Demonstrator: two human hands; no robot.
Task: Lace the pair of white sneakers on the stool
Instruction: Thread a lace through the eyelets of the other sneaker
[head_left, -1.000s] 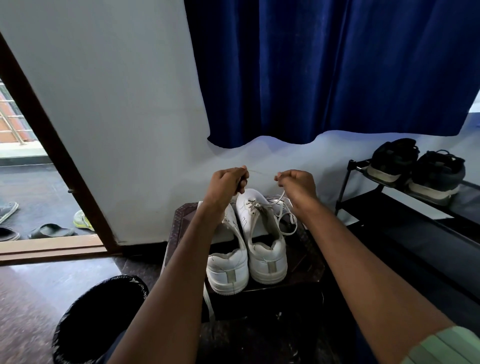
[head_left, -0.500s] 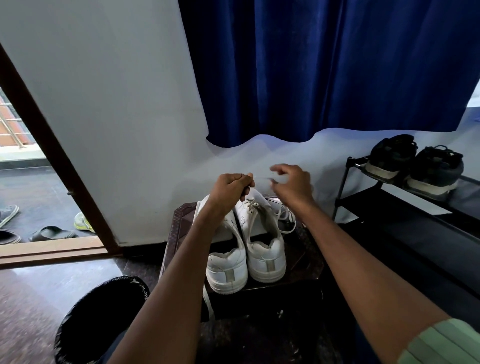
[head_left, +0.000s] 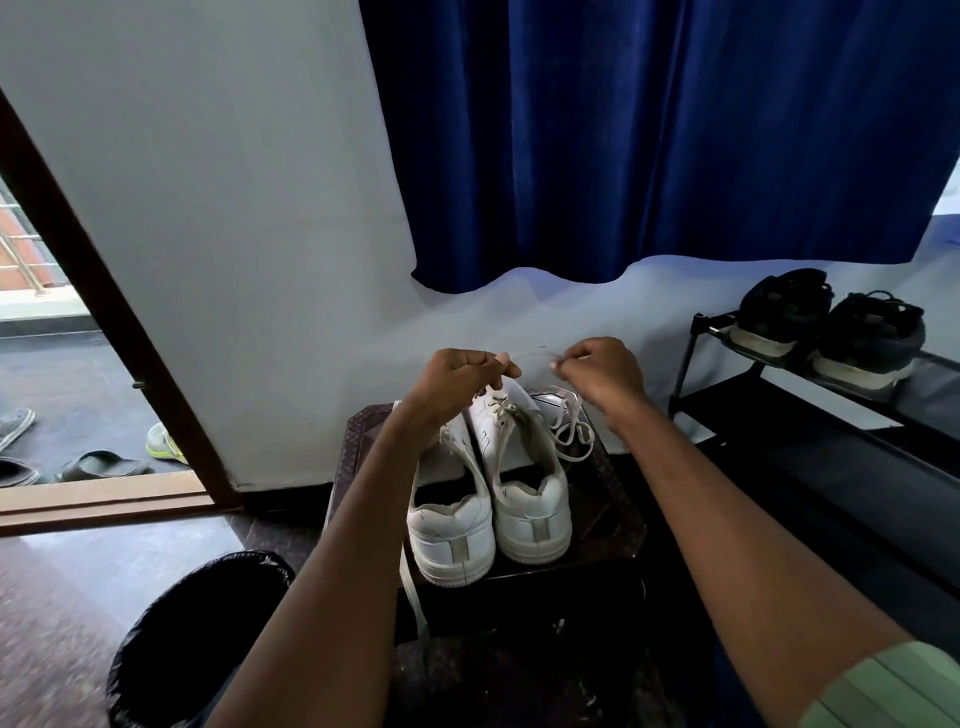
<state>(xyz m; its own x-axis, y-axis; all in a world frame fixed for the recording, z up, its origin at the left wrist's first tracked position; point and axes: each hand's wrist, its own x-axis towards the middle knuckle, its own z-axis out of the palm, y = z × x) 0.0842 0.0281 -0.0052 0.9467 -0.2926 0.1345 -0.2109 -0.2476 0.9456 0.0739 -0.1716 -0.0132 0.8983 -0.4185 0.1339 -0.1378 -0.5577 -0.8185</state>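
Overhead at the back, a blue curtain (head_left: 649, 135) against a pale wall (head_left: 234, 208). At far left, an open doorway with a dark frame (head_left: 104, 312); beyond the sill, a slipper (head_left: 104, 465), a yellow-green shoe (head_left: 163, 444) and part of a grey shoe (head_left: 15, 423) on the outside floor. To the right, a black rack (head_left: 810, 431), touching or just beside the stool; on its top shelf two dark shoes (head_left: 826, 327) side by side. At lower left, a bin (head_left: 192, 634) lined with a black bag, near the stool and partly hidden by the left forearm.

In the middle, a dark stool (head_left: 613, 499) close to the wall. On it, two white sneakers, heels toward the camera, sides touching: left sneaker (head_left: 452, 525), right sneaker (head_left: 530, 499). Toe of the left sneaker hidden behind the left wrist. Loose lace loops (head_left: 571, 434) beside the right sneaker's toe; one flat lace (head_left: 410, 587) hanging off the stool's front-left edge.

Above the toes, both hands raised, well clear of the seat. Left hand (head_left: 457, 376) curled, pinching one end of a thin lace (head_left: 530, 355). Right hand (head_left: 602, 369) curled, pinching the other end. Lace drawn nearly level between the fists, faint against the wall. At lower right, a green sleeve (head_left: 883, 691).
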